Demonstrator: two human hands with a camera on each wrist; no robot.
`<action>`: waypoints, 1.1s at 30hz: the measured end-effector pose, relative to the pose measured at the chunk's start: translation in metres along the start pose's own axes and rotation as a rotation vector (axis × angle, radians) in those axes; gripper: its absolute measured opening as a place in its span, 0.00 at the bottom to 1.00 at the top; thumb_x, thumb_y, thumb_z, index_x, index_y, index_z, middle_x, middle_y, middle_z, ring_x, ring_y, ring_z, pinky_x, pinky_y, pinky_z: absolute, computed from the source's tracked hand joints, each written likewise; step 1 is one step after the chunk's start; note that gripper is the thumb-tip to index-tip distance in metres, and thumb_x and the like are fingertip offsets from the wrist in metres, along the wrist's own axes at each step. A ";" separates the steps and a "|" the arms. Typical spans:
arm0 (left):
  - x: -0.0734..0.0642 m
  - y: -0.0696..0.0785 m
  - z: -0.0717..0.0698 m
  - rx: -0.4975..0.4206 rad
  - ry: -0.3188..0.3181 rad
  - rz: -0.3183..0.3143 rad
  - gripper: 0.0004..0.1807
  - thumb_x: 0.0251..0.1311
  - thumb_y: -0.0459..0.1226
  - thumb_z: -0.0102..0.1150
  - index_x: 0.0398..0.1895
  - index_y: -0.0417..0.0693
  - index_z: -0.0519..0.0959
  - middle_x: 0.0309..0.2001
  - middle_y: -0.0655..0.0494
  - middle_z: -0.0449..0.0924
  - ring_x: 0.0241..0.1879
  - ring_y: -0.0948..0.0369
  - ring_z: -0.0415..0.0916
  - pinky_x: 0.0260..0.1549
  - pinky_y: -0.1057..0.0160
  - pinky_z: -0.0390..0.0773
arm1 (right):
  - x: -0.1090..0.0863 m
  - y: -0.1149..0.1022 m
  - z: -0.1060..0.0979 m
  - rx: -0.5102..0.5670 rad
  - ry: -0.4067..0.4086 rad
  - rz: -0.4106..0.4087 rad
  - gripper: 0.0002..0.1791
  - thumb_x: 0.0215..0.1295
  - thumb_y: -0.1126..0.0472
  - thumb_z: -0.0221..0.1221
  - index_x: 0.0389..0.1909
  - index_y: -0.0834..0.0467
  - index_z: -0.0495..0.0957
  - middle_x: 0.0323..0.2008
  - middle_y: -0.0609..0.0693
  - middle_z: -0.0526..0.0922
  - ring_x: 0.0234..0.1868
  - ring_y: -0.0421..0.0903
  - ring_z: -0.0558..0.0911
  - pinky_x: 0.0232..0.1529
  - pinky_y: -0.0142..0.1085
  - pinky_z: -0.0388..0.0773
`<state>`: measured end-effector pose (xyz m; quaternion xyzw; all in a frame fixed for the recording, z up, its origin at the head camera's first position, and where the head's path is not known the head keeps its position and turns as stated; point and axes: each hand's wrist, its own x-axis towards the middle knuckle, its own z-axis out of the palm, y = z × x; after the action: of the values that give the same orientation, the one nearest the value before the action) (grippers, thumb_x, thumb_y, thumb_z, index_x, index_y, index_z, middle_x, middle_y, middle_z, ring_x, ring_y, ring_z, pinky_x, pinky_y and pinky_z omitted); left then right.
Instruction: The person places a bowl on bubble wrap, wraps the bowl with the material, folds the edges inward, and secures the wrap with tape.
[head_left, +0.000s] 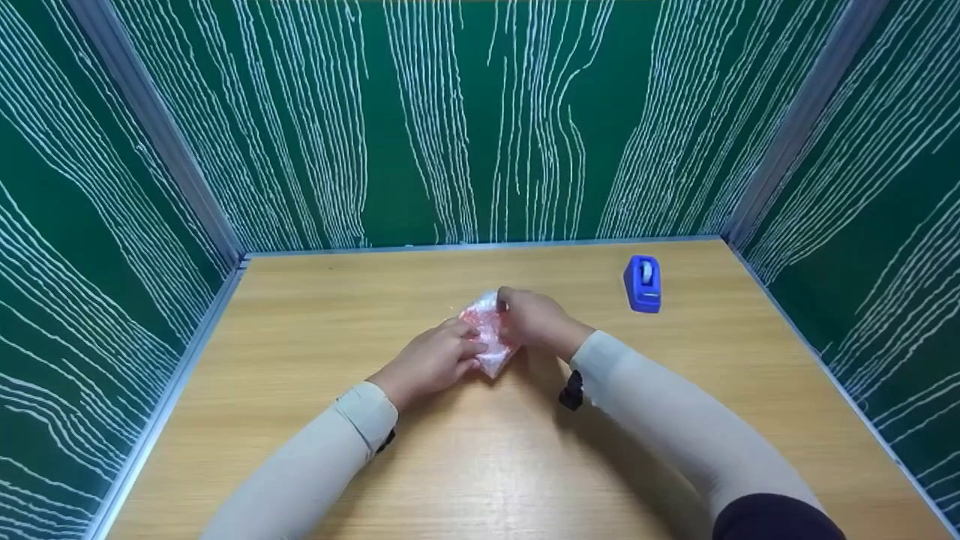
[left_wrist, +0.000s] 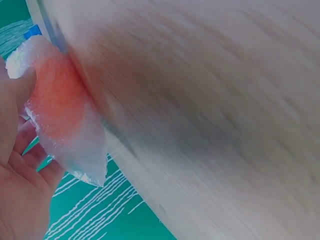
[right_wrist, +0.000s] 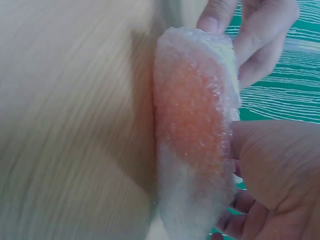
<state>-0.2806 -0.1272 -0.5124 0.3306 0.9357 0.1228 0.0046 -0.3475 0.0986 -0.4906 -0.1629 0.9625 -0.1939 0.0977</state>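
Wrapping in progress: left hand (head_left: 431,362) and right hand (head_left: 534,321), fingers curled, grip bubble-wrapped bundle (head_left: 489,337) mid-desk (head_left: 300,337); sealing likely needs far-right tape dispenser (head_left: 643,283).

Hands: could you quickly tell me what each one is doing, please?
Left hand: holding the bubble-wrap bundle.
Right hand: holding the same bundle.

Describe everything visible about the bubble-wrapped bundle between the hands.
The bubble-wrap bundle is a small packet of clear, bubbly plastic wrapped around something orange-pink that shows through; what it is cannot be told. Its ends look whitish where the wrap is layered. It sits mid-table over the wooden table. The left hand and right hand both hold it by its sides.
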 end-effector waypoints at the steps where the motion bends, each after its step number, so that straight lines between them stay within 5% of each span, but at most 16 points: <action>1: 0.000 -0.001 0.000 0.004 0.002 0.006 0.18 0.83 0.45 0.66 0.69 0.54 0.90 0.75 0.48 0.82 0.77 0.49 0.77 0.81 0.48 0.76 | 0.000 0.000 0.001 -0.002 0.009 -0.006 0.26 0.72 0.62 0.74 0.67 0.57 0.79 0.55 0.59 0.88 0.52 0.57 0.86 0.62 0.52 0.88; 18: -0.003 -0.006 -0.001 -0.029 -0.027 -0.047 0.20 0.84 0.46 0.65 0.72 0.56 0.88 0.77 0.50 0.80 0.80 0.50 0.75 0.84 0.48 0.74 | 0.000 -0.006 0.000 0.074 -0.064 0.061 0.27 0.76 0.64 0.69 0.72 0.52 0.78 0.68 0.59 0.85 0.63 0.58 0.85 0.75 0.54 0.84; 25: -0.005 -0.007 -0.001 -0.030 -0.020 -0.051 0.22 0.84 0.47 0.65 0.75 0.58 0.86 0.78 0.49 0.79 0.81 0.49 0.74 0.84 0.47 0.73 | 0.000 -0.006 0.003 0.123 -0.057 0.077 0.36 0.76 0.67 0.68 0.82 0.52 0.72 0.78 0.59 0.80 0.76 0.61 0.81 0.82 0.56 0.77; 33: -0.005 -0.008 -0.001 -0.025 0.006 -0.022 0.21 0.82 0.47 0.67 0.72 0.55 0.87 0.77 0.48 0.81 0.80 0.49 0.75 0.84 0.47 0.74 | -0.003 -0.009 0.002 0.042 -0.034 0.027 0.30 0.76 0.60 0.71 0.75 0.54 0.76 0.66 0.59 0.85 0.60 0.57 0.87 0.72 0.51 0.87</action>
<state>-0.2817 -0.1361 -0.5136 0.3197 0.9378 0.1352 0.0071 -0.3420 0.0914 -0.4884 -0.1511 0.9585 -0.2099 0.1203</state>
